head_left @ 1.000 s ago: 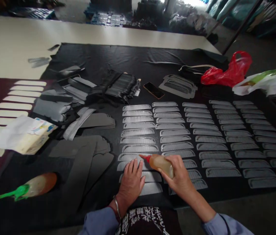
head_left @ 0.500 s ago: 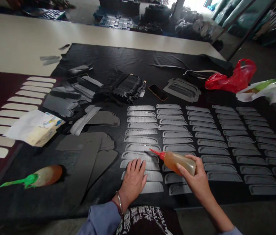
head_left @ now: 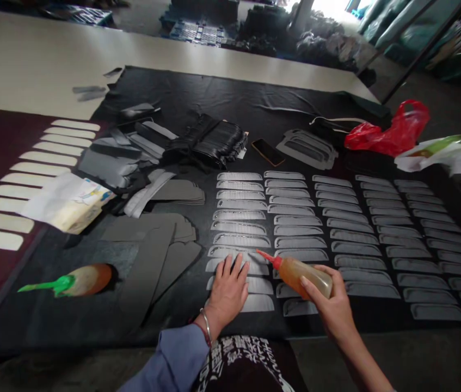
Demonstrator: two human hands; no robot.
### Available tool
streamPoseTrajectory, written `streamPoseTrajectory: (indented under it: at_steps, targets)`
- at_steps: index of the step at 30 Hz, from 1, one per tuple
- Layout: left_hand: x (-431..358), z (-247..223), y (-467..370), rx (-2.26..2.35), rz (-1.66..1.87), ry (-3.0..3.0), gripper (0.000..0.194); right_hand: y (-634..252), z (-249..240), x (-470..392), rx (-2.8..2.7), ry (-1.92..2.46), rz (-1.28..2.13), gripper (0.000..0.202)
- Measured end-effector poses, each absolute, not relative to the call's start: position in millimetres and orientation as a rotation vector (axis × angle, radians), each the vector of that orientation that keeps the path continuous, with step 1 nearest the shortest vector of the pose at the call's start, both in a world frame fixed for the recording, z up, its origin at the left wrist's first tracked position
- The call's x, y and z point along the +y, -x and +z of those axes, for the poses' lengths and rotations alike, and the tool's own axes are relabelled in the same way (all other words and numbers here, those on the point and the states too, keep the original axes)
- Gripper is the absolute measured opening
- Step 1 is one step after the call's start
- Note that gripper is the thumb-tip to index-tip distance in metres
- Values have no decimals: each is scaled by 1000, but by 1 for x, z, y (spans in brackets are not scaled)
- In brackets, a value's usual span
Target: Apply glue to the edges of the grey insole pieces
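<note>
Red-tipped bottle (head_left: pixel 293 271) tilted in R hand (head_left: pixel 334 302), fingers round it; L hand (head_left: pixel 229 288) on grey pcs (head_left: pixel 260 286), fingers sl. spread.

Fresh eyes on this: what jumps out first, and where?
Probably the red plastic bag, bright against the dark surface toward the upper right. Then the columns of grey strips across the centre and right, where the right hand holds a red-tipped bottle. A green-nozzled bottle lies at lower left.
</note>
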State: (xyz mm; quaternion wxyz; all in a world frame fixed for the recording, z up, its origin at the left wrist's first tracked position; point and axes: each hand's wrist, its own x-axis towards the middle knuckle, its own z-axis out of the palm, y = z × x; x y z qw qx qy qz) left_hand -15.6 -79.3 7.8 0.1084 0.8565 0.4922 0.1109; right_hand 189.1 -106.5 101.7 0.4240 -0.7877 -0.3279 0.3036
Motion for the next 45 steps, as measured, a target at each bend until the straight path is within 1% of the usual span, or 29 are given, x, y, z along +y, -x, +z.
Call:
streamPoseTrajectory:
  at_steps: [7,14,18,21,24,28,31,36,43,45]
  targets:
    - [-81,10,16,1424,285,-2517,46,-176,96,-99,-544,1792,1013,56]
    - [-81,8,15,1406,248,-2560,49,-170,100,-89,-508,1744,1053,56]
    - [-81,8,15,1407,289,-2608,47,-168,97,-87,-573,1769,1082,55]
    - [-86,11,20,1360,348,-2653,45,-164,91,-87,-772,1854,1066,52]
    - [-94,15,27,1315,325,-2606,44,-160,83,-85,-1155,1885,953,46]
    - [-101,21,35,1249,219,-2474,47,-148,78,-79,-1661,1702,718,35]
    - [-101,23,37,1242,218,-2372,47,-137,80,-74,-1904,1513,599,31]
    - [-102,18,34,1256,298,-2280,38,-120,83,-67,-2085,1371,584,30]
    - [-105,12,33,1271,346,-2318,39,-113,81,-61,-2181,1324,589,32]
    - [-104,15,34,1275,333,-2330,43,-114,81,-61,-2195,1322,580,33]
